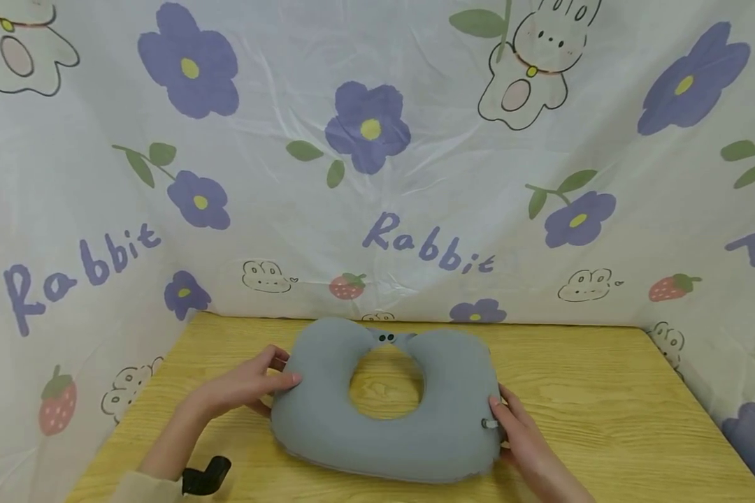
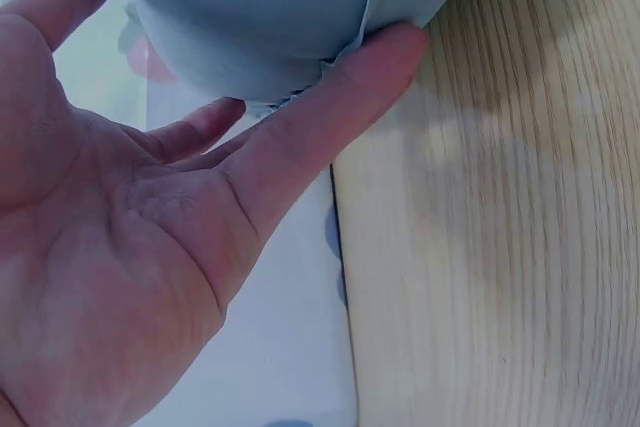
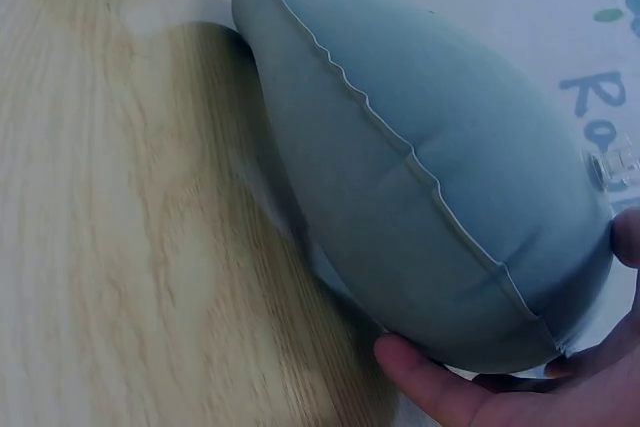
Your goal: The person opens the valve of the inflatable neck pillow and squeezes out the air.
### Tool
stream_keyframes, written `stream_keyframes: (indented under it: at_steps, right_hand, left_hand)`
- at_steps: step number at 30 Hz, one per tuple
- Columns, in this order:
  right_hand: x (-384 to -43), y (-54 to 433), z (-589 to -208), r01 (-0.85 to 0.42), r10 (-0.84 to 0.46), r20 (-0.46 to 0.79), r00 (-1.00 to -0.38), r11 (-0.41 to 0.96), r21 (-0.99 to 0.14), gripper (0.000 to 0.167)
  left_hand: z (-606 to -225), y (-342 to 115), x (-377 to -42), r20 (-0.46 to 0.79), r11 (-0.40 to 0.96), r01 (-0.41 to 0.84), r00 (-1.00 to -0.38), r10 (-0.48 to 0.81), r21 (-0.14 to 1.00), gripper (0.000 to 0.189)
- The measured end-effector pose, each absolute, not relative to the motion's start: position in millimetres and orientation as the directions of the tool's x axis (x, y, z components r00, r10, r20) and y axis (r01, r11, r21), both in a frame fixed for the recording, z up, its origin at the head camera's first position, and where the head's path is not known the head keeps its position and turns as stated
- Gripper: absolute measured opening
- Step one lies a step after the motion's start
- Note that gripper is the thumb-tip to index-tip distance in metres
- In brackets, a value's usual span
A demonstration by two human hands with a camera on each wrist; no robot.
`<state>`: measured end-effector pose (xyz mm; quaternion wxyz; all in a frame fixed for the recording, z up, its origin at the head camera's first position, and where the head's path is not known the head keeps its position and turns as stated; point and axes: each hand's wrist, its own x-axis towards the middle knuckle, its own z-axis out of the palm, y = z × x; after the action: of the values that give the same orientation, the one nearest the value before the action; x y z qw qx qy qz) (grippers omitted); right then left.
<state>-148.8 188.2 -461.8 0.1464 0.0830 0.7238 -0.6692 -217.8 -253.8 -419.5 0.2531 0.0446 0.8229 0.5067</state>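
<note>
A grey-blue inflatable neck pillow (image 1: 384,447) is held between both hands, puffed up, its round opening in the middle. At its far side a strap with two dark snaps (image 1: 386,338) bridges the two ends. My left hand (image 1: 242,384) grips the left side, thumb on top and fingers around the edge. Opposite it, my right hand (image 1: 528,436) holds the right side, thumb beside a clear air valve (image 1: 489,423). In the right wrist view the pillow's seam (image 3: 410,162) runs along its near edge, and a shadow lies on the wood below.
The wooden table (image 1: 591,398) extends to both sides of the pillow. A white cloth (image 1: 277,209) printed with flowers, rabbits and strawberries hangs behind and at the sides. A black band (image 1: 206,476) is on the left wrist, beside a cream sleeve (image 1: 145,489).
</note>
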Motion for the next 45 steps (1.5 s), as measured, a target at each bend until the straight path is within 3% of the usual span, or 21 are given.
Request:
stream_keyframes:
  at_steps: [21, 39, 45]
  right_hand:
    - [-179, 239, -468, 0.298, -0.044, -0.308, -0.951, 0.156, -0.942, 0.075]
    - [-182, 256, -468, 0.288, -0.068, -0.305, -0.950, 0.182, -0.940, 0.073]
    - [-181, 262, -465, 0.276, 0.001, -0.285, -0.958, 0.261, -0.925, 0.076]
  left_hand:
    - [-421, -208, -201, -0.298, 0.449, -0.116, -0.884, 0.360, 0.886, 0.084]
    - [-420, -200, -204, -0.306, 0.442, -0.110, -0.863, 0.401, 0.890, 0.084]
    - [-423, -206, -204, -0.312, 0.414, -0.137, -0.865, 0.392, 0.900, 0.079]
